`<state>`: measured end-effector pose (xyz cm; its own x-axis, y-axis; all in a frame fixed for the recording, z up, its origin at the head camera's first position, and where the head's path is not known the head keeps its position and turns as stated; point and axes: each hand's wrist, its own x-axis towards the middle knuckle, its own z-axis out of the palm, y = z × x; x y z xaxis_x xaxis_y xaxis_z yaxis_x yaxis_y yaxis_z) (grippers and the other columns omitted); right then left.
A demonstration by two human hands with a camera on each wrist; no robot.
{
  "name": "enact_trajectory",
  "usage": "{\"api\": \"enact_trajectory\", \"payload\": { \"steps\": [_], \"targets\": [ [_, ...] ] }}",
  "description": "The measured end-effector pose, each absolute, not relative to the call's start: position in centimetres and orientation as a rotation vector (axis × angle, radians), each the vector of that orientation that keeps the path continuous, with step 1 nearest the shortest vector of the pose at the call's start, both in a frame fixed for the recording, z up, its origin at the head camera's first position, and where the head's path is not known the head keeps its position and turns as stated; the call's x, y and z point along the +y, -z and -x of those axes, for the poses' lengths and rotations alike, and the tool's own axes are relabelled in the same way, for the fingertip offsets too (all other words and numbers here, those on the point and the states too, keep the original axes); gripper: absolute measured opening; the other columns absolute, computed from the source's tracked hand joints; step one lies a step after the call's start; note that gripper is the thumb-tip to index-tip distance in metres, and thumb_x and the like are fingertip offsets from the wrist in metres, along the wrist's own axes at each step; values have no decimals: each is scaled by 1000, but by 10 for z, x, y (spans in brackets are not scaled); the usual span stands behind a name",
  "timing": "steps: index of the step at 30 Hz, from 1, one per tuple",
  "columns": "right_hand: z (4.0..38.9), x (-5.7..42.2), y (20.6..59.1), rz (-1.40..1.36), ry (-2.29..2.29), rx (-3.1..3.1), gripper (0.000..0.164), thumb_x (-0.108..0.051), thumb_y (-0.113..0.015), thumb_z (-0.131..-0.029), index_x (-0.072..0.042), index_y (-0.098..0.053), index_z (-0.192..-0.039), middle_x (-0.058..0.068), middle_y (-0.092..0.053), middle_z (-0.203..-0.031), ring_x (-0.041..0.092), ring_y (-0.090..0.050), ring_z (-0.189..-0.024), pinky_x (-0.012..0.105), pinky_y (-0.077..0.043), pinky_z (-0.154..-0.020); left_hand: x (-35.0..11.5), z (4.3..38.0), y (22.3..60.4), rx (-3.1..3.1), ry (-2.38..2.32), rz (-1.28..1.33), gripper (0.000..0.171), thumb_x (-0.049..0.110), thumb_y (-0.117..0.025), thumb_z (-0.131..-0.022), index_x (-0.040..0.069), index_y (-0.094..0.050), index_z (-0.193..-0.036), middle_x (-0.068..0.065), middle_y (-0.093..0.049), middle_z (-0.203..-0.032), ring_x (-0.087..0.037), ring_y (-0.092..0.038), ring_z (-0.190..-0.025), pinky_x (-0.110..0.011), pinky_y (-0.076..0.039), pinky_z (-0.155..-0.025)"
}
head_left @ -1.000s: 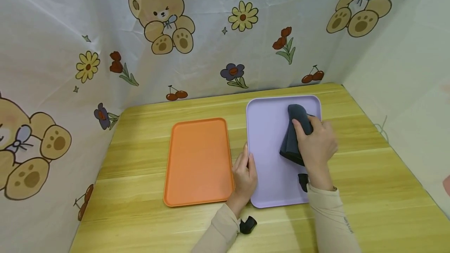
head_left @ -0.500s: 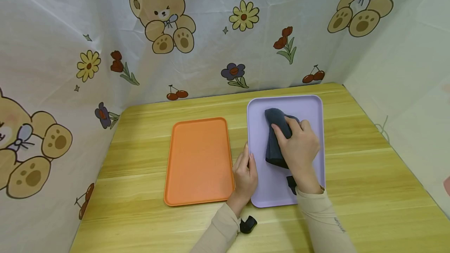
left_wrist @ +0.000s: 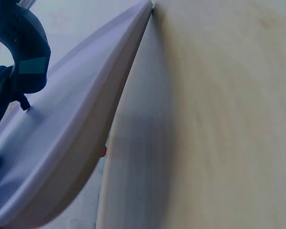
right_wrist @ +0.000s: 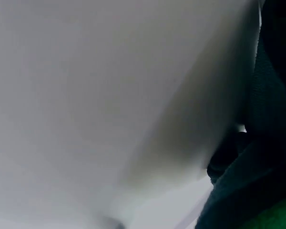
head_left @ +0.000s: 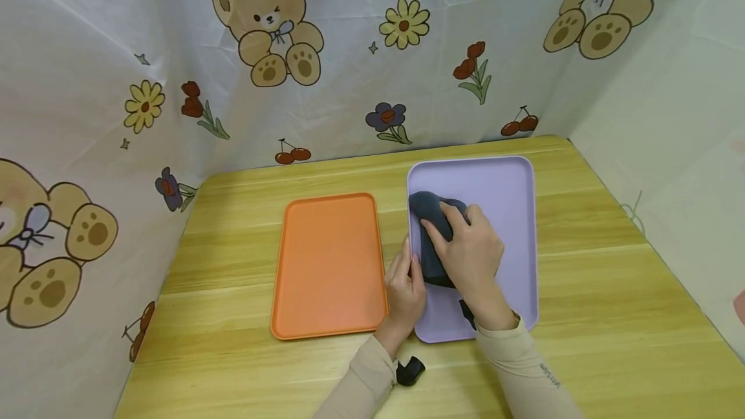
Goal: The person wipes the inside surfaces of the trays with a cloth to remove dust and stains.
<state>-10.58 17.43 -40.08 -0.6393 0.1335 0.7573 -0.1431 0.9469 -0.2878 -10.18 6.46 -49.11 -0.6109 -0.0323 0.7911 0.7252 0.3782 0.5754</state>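
Note:
My right hand (head_left: 473,257) grips a folded dark blue-grey cloth (head_left: 433,262), thumb and fingers pinching its top. The cloth lies against the inner left side of a light purple tray (head_left: 512,212). At that tray's left rim my left hand (head_left: 404,293) holds the edge, fingers pointing up along it. The left wrist view shows the tray's side wall (left_wrist: 81,157) slanting above the wooden table. Dark cloth folds (right_wrist: 257,167) fill the right of the right wrist view, over the pale tray surface (right_wrist: 86,95).
An orange tray (head_left: 332,270) lies flat on the wood-grain table (head_left: 227,315), left of the purple one. Behind the table hangs a white sheet (head_left: 343,57) printed with bears and flowers. A black wrist mount (head_left: 410,372) sits by the left sleeve (head_left: 369,374).
My right hand has moved the cloth leftward and slightly nearer across the purple tray, from its right side to its left rim. The left hand stays at the rim.

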Motion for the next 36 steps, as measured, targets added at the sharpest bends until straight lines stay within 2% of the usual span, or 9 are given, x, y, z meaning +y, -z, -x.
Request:
{"api": "enact_trajectory", "payload": {
  "steps": [7, 13, 22, 30, 36],
  "targets": [
    [107, 181, 402, 47, -424, -2204, 38, -36, -83, -77, -10, -75, -104, 13, -51, -68, 27, -43, -44, 38, -31, -35, 63, 103, 491, -1884, 1288, 603, 41, -14, -56, -87, -17, -53, -128, -23, -68, -96, -23, -65, -74, -25, -54, -62],
    [104, 200, 404, 125, -452, -2202, 37, -34, -82, -78, -7, -74, -102, 16, -54, -71, 32, -49, -48, 43, -38, -39, 63, 104, 490, -1870, 1293, 605, 39, -14, -56, -87, -20, -54, -126, -21, -67, -88, -18, -56, -62, -20, -49, -56],
    [99, 231, 408, 349, -472, -2248, 44, -42, -78, -81, -7, -73, -107, 19, -54, -74, 37, -47, -49, 37, -28, -37, 64, 104, 491, -1865, 1293, 606, 39, -15, -57, -86, -20, -55, -124, -22, -68, -90, -18, -58, -63, -19, -49, -56],
    [94, 250, 411, 536, -491, -2271, 47, -47, -74, -84, -8, -72, -110, 21, -58, -81, 43, -55, -59, 46, -35, -43, 64, 104, 492, -1857, 1310, 622, 40, -15, -56, -87, -19, -54, -126, -23, -69, -93, -17, -57, -62, -16, -49, -56],
    [91, 259, 410, 634, -518, -2292, 49, -47, -72, -86, -6, -72, -112, 22, -57, -80, 43, -54, -63, 45, -34, -45, 65, 106, 493, -1818, 1296, 636, 39, -16, -56, -85, -21, -55, -124, -23, -69, -91, -17, -56, -60, -15, -48, -54]
  ]
}}
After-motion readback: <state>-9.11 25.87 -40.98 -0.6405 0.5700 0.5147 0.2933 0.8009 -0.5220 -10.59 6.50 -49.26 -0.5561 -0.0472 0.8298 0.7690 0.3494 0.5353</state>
